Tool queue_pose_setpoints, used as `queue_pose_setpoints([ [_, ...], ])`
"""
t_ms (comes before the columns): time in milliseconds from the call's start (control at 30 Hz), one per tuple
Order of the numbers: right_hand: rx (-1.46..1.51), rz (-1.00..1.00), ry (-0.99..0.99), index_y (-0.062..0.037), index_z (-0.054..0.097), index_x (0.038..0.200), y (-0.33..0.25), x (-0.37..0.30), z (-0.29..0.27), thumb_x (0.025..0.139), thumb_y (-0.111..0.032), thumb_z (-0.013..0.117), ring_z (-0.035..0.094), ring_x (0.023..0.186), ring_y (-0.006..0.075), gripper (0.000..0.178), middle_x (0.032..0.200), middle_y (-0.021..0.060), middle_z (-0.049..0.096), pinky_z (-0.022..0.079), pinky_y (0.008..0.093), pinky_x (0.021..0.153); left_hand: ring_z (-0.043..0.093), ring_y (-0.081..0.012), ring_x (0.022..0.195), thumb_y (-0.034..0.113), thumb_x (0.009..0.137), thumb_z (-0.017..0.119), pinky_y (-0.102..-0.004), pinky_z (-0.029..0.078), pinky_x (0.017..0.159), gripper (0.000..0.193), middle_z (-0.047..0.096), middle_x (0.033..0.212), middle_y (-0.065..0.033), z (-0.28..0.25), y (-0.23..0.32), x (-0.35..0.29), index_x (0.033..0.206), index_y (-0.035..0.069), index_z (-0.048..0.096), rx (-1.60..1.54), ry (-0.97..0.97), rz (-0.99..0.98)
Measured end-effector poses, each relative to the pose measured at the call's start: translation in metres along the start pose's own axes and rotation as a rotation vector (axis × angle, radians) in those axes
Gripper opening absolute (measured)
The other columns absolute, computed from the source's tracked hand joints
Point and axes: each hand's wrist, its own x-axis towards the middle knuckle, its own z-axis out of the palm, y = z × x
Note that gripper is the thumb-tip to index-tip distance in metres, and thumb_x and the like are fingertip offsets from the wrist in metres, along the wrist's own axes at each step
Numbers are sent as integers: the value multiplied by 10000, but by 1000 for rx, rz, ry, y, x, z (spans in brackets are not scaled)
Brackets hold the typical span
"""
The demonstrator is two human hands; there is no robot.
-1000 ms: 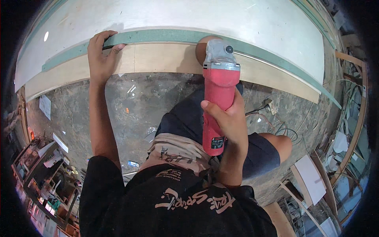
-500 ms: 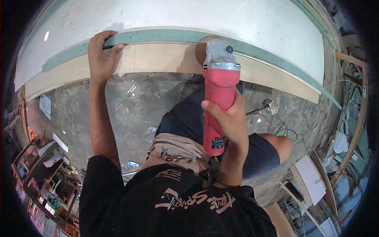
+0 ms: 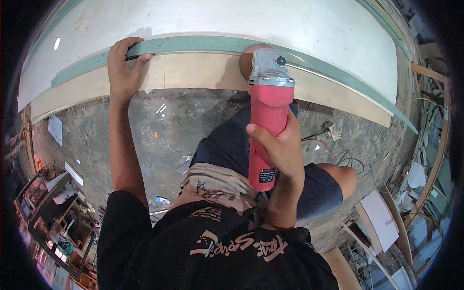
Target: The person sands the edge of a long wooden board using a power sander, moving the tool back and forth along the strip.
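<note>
Two hands are both grasping: the left hand pinches the long green strip, which lies along the white board, and the right hand holds firmly the red grinder before the dark shorts.

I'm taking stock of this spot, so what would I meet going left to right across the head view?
Pale scrap on the floor, left hand, red grinder, black cable, white-faced board at lower right.
</note>
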Motion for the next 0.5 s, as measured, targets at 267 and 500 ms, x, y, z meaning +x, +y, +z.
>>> queue_pose_setpoints([
  [267, 45, 33, -14, 15, 610, 1226, -2, -1, 1, 816, -224, 874, 648, 933, 158, 543, 1045, 93, 699, 538, 343, 866, 634, -335, 1128, 281, 837, 869, -447, 496, 1004, 447, 710, 1178, -123, 1, -2, 0, 1192, 60, 711, 9, 22, 7],
  [500, -3, 15, -2, 15, 601, 1245, -3, -4, 1, 819, -233, 882, 644, 920, 156, 567, 1045, 85, 690, 540, 339, 847, 636, -328, 1141, 242, 865, 851, -436, 499, 1010, 428, 700, 1194, -132, -1, 3, -1, 1216, 53, 696, 4, -24, -42],
])
